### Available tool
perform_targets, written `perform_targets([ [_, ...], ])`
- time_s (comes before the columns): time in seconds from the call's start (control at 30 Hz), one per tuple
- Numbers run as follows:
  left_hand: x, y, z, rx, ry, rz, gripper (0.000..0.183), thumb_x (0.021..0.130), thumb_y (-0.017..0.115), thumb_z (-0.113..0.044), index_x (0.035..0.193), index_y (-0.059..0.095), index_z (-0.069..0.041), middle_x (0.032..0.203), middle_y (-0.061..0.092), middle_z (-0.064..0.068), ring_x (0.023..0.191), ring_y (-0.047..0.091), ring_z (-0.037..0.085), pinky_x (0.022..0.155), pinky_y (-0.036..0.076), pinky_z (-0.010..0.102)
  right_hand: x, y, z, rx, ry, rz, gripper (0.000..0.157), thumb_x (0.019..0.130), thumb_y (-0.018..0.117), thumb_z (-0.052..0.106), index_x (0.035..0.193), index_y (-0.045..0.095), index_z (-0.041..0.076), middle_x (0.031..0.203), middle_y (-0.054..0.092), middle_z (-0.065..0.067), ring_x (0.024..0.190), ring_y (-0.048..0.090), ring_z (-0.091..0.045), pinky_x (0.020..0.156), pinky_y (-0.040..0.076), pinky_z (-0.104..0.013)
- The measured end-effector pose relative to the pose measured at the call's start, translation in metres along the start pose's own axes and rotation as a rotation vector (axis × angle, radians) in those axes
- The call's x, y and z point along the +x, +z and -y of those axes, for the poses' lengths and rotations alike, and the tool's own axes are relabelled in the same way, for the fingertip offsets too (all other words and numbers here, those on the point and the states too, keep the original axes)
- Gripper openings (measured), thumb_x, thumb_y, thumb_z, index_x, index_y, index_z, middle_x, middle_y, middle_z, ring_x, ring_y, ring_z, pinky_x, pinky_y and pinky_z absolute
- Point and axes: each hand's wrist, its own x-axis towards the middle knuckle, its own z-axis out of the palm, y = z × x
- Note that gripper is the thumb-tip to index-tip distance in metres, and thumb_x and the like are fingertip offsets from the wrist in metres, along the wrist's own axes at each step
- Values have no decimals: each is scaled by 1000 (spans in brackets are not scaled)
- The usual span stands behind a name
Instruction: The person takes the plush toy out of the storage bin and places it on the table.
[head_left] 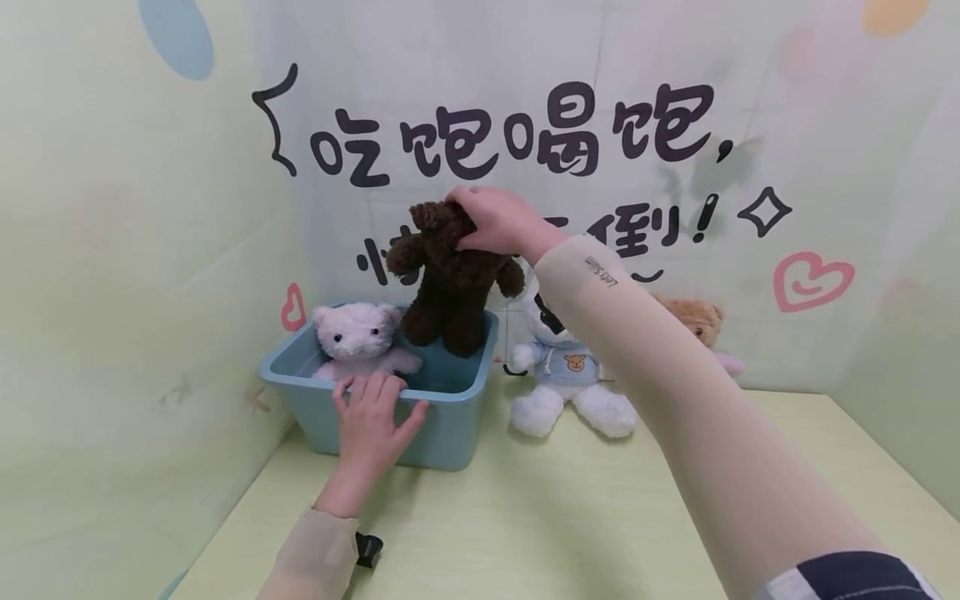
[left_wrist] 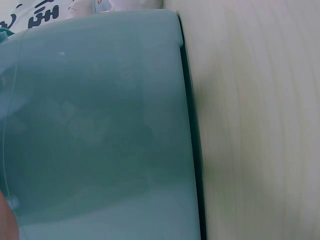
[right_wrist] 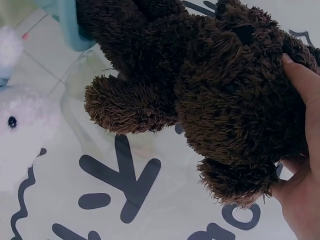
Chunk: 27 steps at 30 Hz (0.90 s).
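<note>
My right hand grips a dark brown teddy bear by its head, thumb on one side and fingers behind. The bear hangs upright over the right part of a blue plastic bin, its feet around rim height. In the right wrist view the curly-furred bear fills the middle, with the hand at the right edge. On the bin's near rim rests my left hand, its fingers hooked over the edge. A pale pink teddy bear sits inside the bin at the left.
Right of the bin a white plush toy in a light blue top sits on the pale wooden table. A tan teddy bear sits farther right, partly hidden by my right arm. A printed cloth backdrop stands behind.
</note>
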Motion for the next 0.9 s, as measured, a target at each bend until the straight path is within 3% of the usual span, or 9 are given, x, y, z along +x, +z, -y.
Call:
perform_targets([
  [0.13,-1,1,1,2,-1,-10,57,94,39,-61,90,55,-6,88,54,11,86,46,35,92,23,60,1,10,4,-82,7,19,57,89,70,29,137,45,12,122,55,-11,111,53,-26,97,40,-39],
  [0.23,-2,1,0,2,4,-6,56,94,40,-60,90,55,-6,87,54,11,85,46,35,91,23,60,-1,18,5,-79,42,22,60,90,68,30,141,42,14,125,52,-13,114,51,-28,98,40,-41],
  [0.6,0,-2,0,10,6,-2,56,95,39,-60,90,55,-6,86,53,11,85,45,35,91,23,60,-13,46,-1,-154,172,-102,68,98,50,47,155,20,26,152,27,-14,136,34,-32,102,32,-55],
  [0.77,-1,-2,0,11,14,-12,56,95,39,-60,89,55,-6,86,54,11,85,45,36,90,23,60,-14,60,-2,-178,190,-154,103,79,63,68,156,5,31,157,15,-14,142,20,-31,106,22,-60],
  [0.9,0,-2,-2,11,20,-19,55,95,40,-58,90,56,-6,87,55,11,85,46,36,90,24,60,-15,71,-4,-252,154,-231,123,64,74,72,155,3,32,157,15,-15,142,18,-33,104,22,-63],
])
